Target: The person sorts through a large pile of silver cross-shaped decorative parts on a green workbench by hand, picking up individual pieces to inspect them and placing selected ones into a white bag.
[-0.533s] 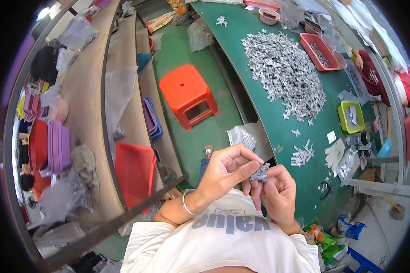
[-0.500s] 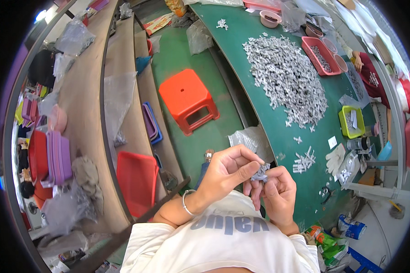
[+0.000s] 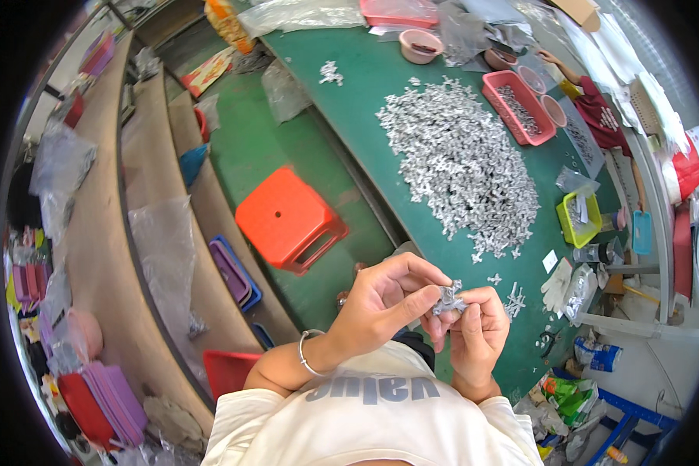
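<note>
Close in front of my white shirt, my left hand (image 3: 384, 299) and my right hand (image 3: 478, 334) meet at a small silver-grey metal piece (image 3: 448, 299) with stubby arms. It looks like one or a few castings pressed together; I cannot tell which. The thumb and forefinger of each hand pinch it from opposite sides. On the green table (image 3: 435, 252) beyond lies a wide heap of similar grey pieces (image 3: 466, 163). A few loose cross-shaped pieces (image 3: 495, 279) and slim grey pieces (image 3: 514, 301) rest nearer to my right hand.
A red plastic stool (image 3: 283, 213) stands on the green floor, left of the table. Wooden shelving (image 3: 93, 233) runs along the left. A pink-red basket (image 3: 512, 128), lime basket (image 3: 563, 221) and white glove (image 3: 557, 286) lie on the table's right side, with another person's arm (image 3: 637, 182) beyond.
My view has swung, so the stool and the heap sit further left and the stool lower. Both hands stay together on the metal piece, which shows more plainly between the fingertips.
</note>
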{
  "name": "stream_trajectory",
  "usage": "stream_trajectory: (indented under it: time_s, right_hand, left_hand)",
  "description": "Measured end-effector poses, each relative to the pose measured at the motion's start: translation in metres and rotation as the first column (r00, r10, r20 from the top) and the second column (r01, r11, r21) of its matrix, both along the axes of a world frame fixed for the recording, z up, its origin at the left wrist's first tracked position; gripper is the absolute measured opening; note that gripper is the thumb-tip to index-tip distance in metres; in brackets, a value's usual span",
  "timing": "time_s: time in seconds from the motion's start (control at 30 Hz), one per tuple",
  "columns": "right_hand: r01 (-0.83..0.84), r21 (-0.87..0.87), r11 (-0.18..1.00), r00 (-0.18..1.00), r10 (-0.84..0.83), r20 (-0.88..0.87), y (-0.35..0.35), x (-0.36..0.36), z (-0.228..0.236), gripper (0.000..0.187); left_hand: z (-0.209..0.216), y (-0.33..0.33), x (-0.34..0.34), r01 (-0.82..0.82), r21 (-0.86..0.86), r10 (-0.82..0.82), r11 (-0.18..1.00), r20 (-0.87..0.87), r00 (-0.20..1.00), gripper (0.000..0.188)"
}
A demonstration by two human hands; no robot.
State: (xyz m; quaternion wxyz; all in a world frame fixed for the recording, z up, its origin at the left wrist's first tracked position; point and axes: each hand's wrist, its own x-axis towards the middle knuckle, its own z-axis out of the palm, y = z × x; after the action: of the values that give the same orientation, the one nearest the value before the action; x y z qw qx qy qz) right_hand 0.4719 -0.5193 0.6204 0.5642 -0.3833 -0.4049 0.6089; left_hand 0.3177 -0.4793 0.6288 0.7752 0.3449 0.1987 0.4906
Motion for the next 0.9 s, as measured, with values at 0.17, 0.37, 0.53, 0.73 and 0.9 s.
stream_trajectory:
  time_s: [0.17, 0.37, 0.53, 0.73, 0.9]
  right_hand:
    - [0.147, 0.07, 0.987, 0.988, -0.149, 0.028, 0.051, 0.018, 0.001, 0.023]
    - [0.349, 0.139, 0.927, 0.914, -0.369, 0.167, 0.106, 0.043, 0.004, 0.025]
    - [0.453, 0.183, 0.872, 0.837, -0.487, 0.249, 0.137, 0.054, 0.003, 0.026]
    - [0.568, 0.217, 0.794, 0.766, -0.606, 0.213, 0.17, 0.065, 0.007, 0.025]
    - [0.669, 0.258, 0.697, 0.651, -0.717, 0.248, 0.194, 0.073, 0.01, 0.028]
  left_hand:
    - [0.001, 0.068, 0.025, 0.117, 0.034, -0.117, 0.993, 0.015, 0.993, 0.016]
    - [0.005, 0.138, 0.061, 0.243, 0.019, -0.244, 0.97, 0.024, 0.97, 0.016]
    - [0.004, 0.179, 0.082, 0.306, 0.031, -0.307, 0.952, 0.055, 0.95, 0.016]
    - [0.013, 0.223, 0.107, 0.414, 0.042, -0.414, 0.909, -0.012, 0.91, 0.016]
    - [0.015, 0.264, 0.128, 0.547, 0.041, -0.547, 0.836, -0.018, 0.837, 0.016]
